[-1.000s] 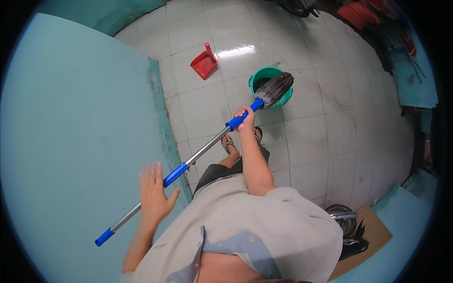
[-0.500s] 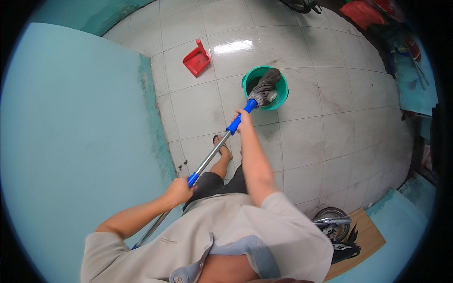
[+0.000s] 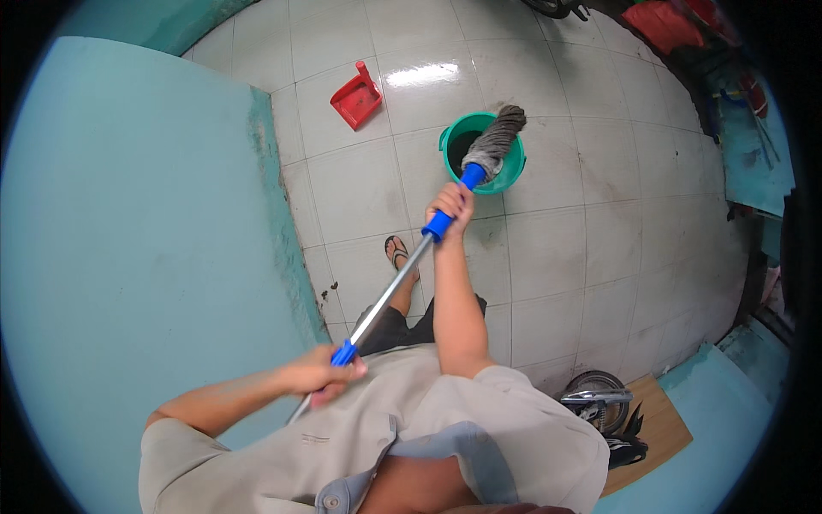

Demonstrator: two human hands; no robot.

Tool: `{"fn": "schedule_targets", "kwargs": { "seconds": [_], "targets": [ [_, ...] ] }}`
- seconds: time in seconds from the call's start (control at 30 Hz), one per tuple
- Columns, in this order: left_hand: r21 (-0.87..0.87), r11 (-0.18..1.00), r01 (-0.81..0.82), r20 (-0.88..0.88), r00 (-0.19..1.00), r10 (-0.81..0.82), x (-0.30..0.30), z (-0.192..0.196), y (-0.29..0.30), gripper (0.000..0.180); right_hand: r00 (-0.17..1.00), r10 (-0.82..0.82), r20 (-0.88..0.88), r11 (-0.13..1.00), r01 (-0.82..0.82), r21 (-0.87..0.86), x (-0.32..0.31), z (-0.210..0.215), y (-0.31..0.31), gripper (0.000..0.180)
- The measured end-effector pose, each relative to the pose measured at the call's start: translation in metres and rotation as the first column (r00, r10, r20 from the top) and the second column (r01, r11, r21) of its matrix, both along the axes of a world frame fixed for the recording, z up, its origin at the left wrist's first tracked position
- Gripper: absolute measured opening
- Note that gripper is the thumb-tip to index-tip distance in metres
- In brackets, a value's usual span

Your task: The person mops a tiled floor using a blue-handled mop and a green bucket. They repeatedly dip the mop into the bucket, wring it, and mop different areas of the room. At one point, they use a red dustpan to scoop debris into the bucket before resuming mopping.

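A mop slants across the view. Its grey, tightly twisted head (image 3: 498, 137) sits over the green bucket (image 3: 443, 147), its tip reaching past the far right rim. Dark water shows inside the bucket. My right hand (image 3: 451, 208) is closed round the blue sleeve (image 3: 439, 224) just below the mop head. Lower down, at my waist, my left hand (image 3: 321, 377) grips the metal pole (image 3: 387, 294) at its blue collar (image 3: 344, 353); its fingers are slightly smeared. The pole's far end is hidden by my arm and shirt.
A red dustpan (image 3: 357, 98) lies on the tiled floor (image 3: 548, 248), left of the bucket. A pale blue wall (image 3: 154, 214) rises close on my left. Behind to the right are a wheel (image 3: 604, 398) and a wooden board (image 3: 655, 428). Red items (image 3: 664, 26) are at the far right.
The mop head has risen and shifted right, and its strands look more tightly twisted. My left hand has moved down and slightly right with the pole. My right hand has turned on the sleeve.
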State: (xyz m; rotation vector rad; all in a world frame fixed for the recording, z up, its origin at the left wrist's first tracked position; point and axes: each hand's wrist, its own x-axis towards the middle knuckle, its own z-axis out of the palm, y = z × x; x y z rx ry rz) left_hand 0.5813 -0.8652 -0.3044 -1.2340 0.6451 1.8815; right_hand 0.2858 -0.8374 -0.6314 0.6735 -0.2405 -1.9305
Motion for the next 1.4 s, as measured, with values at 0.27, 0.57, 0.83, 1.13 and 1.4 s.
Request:
{"fn": "schedule_targets", "kwargs": {
  "seconds": [0.27, 0.57, 0.83, 1.13, 1.4],
  "targets": [
    [-0.351, 0.93, 0.112, 0.025, 0.994, -0.11, 0.034, -0.039, 0.021, 0.044, 0.859, 0.483, -0.17, 0.703, -0.264, 0.66, -0.001, -0.023, -0.01, 0.018],
    [0.236, 0.666, -0.707, 0.117, 0.702, 0.703, 0.039, -0.007, 0.009, 0.041, 0.988, -0.001, -0.152, 0.975, 0.034, 0.219, -0.017, 0.037, -0.026, 0.026],
    [0.27, 0.925, -0.269, 0.089, 0.963, 0.254, 0.016, 0.003, -0.026, 0.029, 0.983, 0.108, -0.15, 0.956, -0.061, 0.288, -0.016, -0.003, -0.009, 0.024],
    [-0.585, 0.645, 0.492, 0.246, 0.865, -0.437, 0.04, -0.008, 0.009, 0.044, 0.85, 0.527, 0.028, 0.388, -0.269, 0.881, -0.009, 0.006, -0.025, 0.014],
    [-0.697, 0.46, 0.55, 0.332, 0.817, -0.472, 0.03, -0.002, 0.035, 0.051, 0.774, 0.631, 0.051, 0.174, -0.206, 0.963, -0.023, -0.005, -0.038, 0.011]
  ]
}}
